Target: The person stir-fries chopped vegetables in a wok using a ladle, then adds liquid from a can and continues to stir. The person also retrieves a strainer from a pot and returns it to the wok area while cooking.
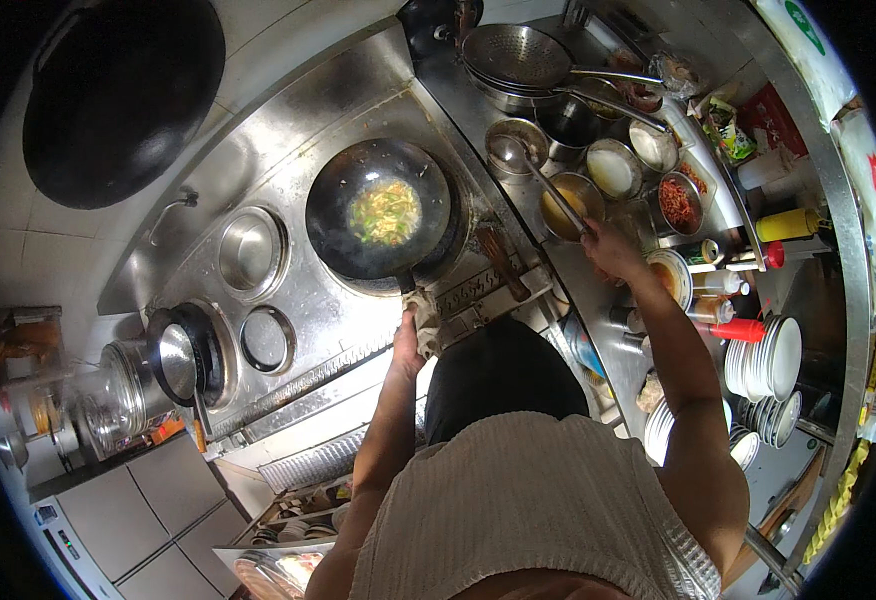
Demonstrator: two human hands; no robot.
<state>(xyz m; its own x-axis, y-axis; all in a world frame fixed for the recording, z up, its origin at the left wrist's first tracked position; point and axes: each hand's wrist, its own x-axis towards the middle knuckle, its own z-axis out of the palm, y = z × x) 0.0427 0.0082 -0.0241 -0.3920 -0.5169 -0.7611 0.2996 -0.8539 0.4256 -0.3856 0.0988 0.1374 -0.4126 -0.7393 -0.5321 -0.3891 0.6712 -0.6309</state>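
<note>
My left hand (407, 343) is closed around a light cloth (426, 322) wrapped on the handle of a dark wok (340, 240). In the wok lie pieces of green and pale yellow food (385, 213), with a faint haze over them. Out to the right, my right hand (609, 249) grips the long handle of a metal ladle (511, 152). The ladle's bowl is over a round metal container (517, 169); whether it touches the contents cannot be told. Its handle crosses above a bowl of yellowish liquid (562, 206).
Perforated metal strainers (519, 56) with long handles stand at the upper right, near bowls of white contents (613, 169) and a bowl of red pieces (679, 202). Squeeze bottles (730, 330) and stacked plates (783, 358) are at the right. A smaller pan (172, 363) sits left on the steel stove.
</note>
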